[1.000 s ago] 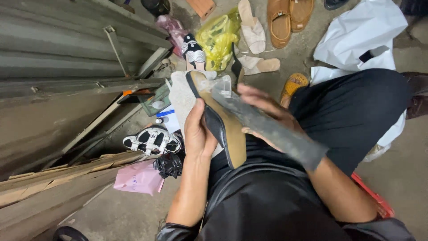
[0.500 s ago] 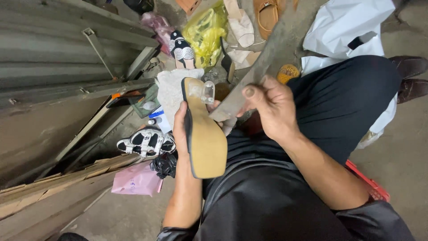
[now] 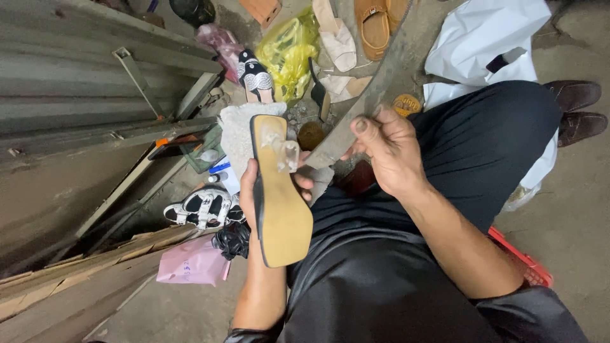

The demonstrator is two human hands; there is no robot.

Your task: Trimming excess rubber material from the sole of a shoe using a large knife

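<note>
Left hand [image 3: 249,190]: your fingers wrap the tan sandal [image 3: 279,203], sole up.
Right hand [image 3: 389,149]: your fingers grip a long grey strip [image 3: 375,89] touching the sandal's clear heel [image 3: 284,154].

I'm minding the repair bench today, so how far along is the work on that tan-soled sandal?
Seemingly mid-job. The left hand holds the sandal up on edge, its clear strap in place. The right hand grips a long grey flat tool that meets the sandal's toe end. What remains can't be judged; other shoes lie around the floor.
</note>
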